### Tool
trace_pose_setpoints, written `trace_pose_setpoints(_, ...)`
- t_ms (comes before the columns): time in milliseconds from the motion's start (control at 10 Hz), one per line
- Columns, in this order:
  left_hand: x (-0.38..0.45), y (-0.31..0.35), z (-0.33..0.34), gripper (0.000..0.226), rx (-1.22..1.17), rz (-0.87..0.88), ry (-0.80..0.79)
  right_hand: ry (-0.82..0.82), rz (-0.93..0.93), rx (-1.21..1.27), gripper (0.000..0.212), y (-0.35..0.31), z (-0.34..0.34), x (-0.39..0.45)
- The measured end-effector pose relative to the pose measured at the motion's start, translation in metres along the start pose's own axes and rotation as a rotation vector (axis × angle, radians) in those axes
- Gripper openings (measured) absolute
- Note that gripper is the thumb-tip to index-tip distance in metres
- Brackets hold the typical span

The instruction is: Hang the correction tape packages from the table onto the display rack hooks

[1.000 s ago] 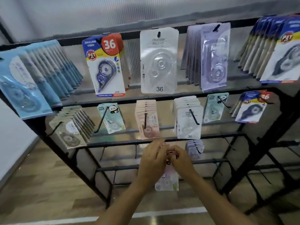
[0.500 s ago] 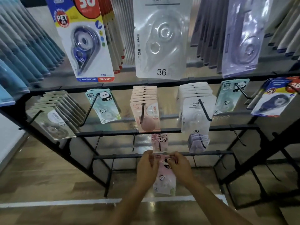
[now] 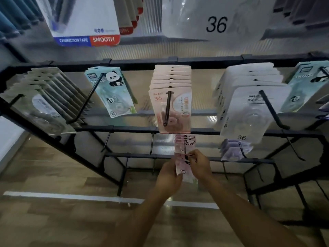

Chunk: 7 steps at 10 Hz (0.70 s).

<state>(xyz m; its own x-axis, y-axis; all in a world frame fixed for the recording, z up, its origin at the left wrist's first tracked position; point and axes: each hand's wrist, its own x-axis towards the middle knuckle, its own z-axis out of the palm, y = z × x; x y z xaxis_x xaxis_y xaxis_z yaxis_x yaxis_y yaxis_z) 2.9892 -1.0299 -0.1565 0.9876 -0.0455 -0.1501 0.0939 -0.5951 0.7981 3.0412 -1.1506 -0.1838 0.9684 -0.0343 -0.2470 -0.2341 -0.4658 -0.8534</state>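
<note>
Pink panda package (image 3: 184, 172) gripped by left hand (image 3: 169, 177), top pinched by right hand (image 3: 200, 165), below hook (image 3: 185, 146) on low centre rail.

Black matt metal on the rack (image 3: 178, 130) bars and hooks. The pink package (image 3: 185, 172) looks like printed card under clear, shiny plastic. Same glossy plastic glints on the white packs (image 3: 249, 111). Behind them, a ribbed translucent plastic wall panel (image 3: 142, 54). The wood-look floor (image 3: 53, 220) is smooth with a slight sheen.
</note>
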Motion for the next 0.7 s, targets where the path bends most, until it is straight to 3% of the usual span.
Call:
trace_pose_setpoints(200,0.011,-0.002,-0.002,0.018,-0.045,-0.073,-0.009,0.017,0.003,-0.045,0.012,0.003,0.005,0.014)
trace_pose_setpoints(400,0.020,-0.005,-0.003,0.064,0.058,-0.236,-0.058,0.114,0.001,-0.256,0.011,-0.008,0.006,0.040)
trace_pose_setpoints(600,0.011,0.000,-0.006,0.061,0.092,-0.194,-0.016,0.221,0.037,-0.322,0.028,-0.017,0.001,0.034)
trace_pose_setpoints(700,0.000,0.007,-0.010,0.063,0.113,-0.206,0.010,0.177,0.096,-0.292,0.033,-0.016,0.001,0.012)
